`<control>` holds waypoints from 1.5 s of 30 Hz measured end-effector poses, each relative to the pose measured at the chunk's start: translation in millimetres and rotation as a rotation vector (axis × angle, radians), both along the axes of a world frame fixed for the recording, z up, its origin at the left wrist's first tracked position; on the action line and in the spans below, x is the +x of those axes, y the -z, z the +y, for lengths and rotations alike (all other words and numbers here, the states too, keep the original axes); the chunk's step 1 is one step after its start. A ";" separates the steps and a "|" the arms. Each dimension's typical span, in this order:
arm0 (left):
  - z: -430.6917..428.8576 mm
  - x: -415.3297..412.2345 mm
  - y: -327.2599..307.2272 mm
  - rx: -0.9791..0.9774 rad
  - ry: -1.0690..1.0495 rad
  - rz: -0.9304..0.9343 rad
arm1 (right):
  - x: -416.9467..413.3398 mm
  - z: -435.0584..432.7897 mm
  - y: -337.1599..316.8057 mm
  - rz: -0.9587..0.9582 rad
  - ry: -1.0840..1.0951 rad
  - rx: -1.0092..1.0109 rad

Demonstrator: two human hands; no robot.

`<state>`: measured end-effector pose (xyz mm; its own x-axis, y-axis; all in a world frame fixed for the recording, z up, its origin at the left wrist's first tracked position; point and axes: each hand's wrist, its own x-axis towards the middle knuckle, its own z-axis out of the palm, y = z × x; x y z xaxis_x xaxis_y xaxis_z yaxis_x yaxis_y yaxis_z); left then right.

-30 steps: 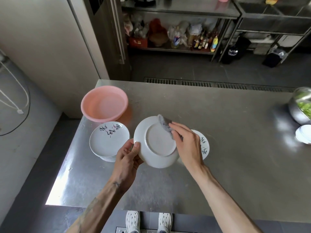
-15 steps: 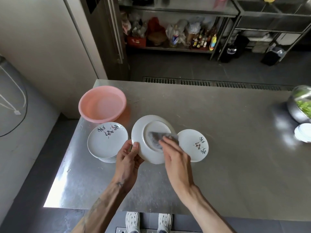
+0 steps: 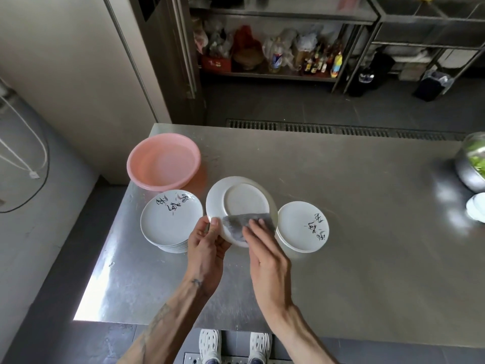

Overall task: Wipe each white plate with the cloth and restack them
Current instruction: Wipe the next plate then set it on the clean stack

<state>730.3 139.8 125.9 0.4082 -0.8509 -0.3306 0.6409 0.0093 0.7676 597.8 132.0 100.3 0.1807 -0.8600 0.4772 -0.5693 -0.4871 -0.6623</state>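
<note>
My left hand (image 3: 207, 245) grips the near-left rim of a white plate (image 3: 242, 199), held tilted above the table with its underside toward me. Straight fingers of my right hand (image 3: 265, 248) press a grey cloth (image 3: 240, 223) flat against the lower part of that underside. A stack of white plates (image 3: 170, 222) with black brush writing sits to the left on the steel table (image 3: 367, 232). A shorter stack of white plates (image 3: 301, 227) with the same writing sits to the right, close to my right hand.
A pink plastic basin (image 3: 164, 161) stands at the table's far left corner behind the left stack. A metal bowl of greens (image 3: 472, 164) and a small white dish (image 3: 476, 211) sit at the right edge. Shelving with bottles stands across the aisle.
My right hand has slid the cloth from the plate's upper edge across its middle down to the near rim. The left hand keeps its hold on the plate.
</note>
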 end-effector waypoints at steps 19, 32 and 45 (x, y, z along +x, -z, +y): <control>4.8 3.4 0.5 0.024 -0.068 0.027 | -20.0 -10.1 4.0 -0.132 0.080 0.104; 13.4 -3.3 8.0 0.050 -0.002 -0.013 | -29.3 -21.2 0.2 -0.161 0.159 0.237; 17.4 1.5 21.9 0.091 0.232 -0.145 | -14.7 -90.8 -34.3 0.103 -0.176 0.213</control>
